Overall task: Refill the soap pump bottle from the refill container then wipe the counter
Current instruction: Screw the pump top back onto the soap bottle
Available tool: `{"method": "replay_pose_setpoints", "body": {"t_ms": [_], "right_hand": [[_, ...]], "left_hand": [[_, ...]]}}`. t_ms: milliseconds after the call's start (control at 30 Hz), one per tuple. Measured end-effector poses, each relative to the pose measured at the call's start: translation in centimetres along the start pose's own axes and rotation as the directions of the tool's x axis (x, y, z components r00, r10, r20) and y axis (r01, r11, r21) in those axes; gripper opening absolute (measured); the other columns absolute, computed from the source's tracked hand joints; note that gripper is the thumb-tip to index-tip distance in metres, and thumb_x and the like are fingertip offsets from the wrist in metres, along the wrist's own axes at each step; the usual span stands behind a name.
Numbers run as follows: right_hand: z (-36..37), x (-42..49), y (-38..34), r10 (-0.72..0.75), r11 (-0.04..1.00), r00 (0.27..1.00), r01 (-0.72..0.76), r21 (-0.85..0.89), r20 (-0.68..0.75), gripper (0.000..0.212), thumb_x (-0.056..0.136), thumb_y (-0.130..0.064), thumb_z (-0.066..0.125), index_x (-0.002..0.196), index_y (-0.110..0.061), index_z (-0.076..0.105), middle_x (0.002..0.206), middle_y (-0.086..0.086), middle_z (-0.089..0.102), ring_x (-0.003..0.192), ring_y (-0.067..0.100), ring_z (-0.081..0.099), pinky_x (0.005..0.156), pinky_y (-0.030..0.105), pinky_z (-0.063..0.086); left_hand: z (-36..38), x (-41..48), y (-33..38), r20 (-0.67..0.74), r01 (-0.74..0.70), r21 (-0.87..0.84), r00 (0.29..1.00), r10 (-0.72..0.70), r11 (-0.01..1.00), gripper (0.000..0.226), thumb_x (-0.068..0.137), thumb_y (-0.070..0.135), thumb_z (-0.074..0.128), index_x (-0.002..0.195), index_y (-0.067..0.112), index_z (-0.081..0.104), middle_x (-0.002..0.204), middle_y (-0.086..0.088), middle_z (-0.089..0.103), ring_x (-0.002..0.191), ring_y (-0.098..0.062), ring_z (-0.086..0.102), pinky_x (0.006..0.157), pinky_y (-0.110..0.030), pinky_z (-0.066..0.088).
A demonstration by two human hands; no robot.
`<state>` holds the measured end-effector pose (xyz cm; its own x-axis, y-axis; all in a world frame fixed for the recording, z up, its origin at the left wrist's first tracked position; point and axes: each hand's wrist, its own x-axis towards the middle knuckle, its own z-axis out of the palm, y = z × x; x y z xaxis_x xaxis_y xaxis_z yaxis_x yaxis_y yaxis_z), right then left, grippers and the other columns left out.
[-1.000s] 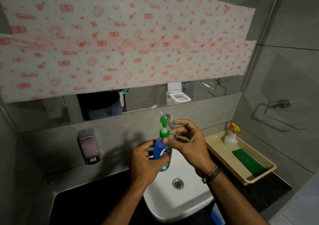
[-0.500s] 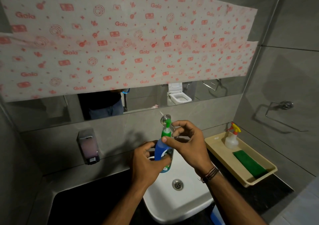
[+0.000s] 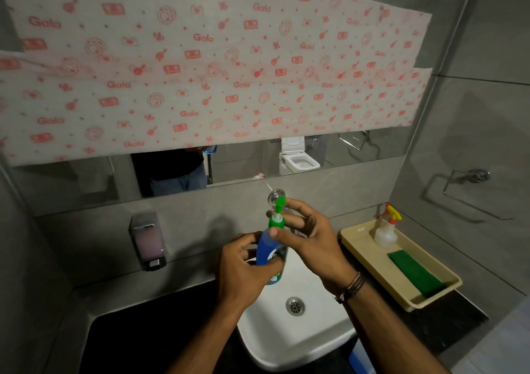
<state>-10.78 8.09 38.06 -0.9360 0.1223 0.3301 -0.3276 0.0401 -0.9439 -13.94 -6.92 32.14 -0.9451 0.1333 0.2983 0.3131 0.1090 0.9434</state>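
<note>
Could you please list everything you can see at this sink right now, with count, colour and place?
Soap pump bottle: one, blue with green pump, held above the basin.
Basin: one, white, centre.
Counter: one, black, around the basin.
Wall dispenser: one, silver, left wall.
Tray: one, beige, right on the counter.
Spray bottle: one, clear with a red and yellow trigger, in the tray.
Green pad: one, in the tray.
Towel ring: one, chrome, right wall.
Left hand: grips the bottle's body.
Right hand: fingers at the pump collar.
</note>
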Motion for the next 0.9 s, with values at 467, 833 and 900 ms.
{"method": "replay_pose_setpoints", "body": {"t_ms": [467,833,900], "right_hand": [[-0.2,-0.1,0.2,-0.016,0.994,0.999,0.010,-0.113,-0.047,0.067,0.077,-0.017,0.088,0.135,-0.027,0.057,0.105,0.003,0.079,0.106,0.018,0.074,0.095,0.034,0.060],[-0.2,-0.5,-0.2,0.004,0.996,0.999,-0.008,-0.091,-0.042,0.065,0.080,-0.007,0.086,0.136,-0.024,0.057,0.109,0.007,0.077,0.111,0.021,0.072,0.102,0.052,0.055],[-0.5,-0.6,-0.2,-0.026,0.993,0.992,0.011,-0.115,-0.125,0.059,0.079,-0.008,0.086,0.129,-0.023,0.060,0.096,0.010,0.075,0.100,0.019,0.074,0.096,0.055,0.058]], "left_hand": [[0.0,-0.1,0.0,-0.004,0.004,0.012,1.000,-0.004,1.000,0.043,0.064,0.019,0.093,0.103,0.028,0.078,0.085,0.012,0.082,0.076,-0.008,0.079,0.066,-0.026,0.066],[-0.4,-0.3,0.2,-0.018,0.008,-0.011,1.000,-0.008,1.000,0.042,0.063,0.017,0.094,0.097,0.035,0.077,0.085,0.015,0.081,0.076,-0.009,0.079,0.060,-0.019,0.061],[-0.5,-0.3,0.4,-0.015,0.011,-0.012,1.000,-0.011,1.000,0.045,0.063,0.017,0.095,0.094,0.042,0.075,0.085,0.018,0.081,0.075,-0.007,0.079,0.059,-0.019,0.061]]}}
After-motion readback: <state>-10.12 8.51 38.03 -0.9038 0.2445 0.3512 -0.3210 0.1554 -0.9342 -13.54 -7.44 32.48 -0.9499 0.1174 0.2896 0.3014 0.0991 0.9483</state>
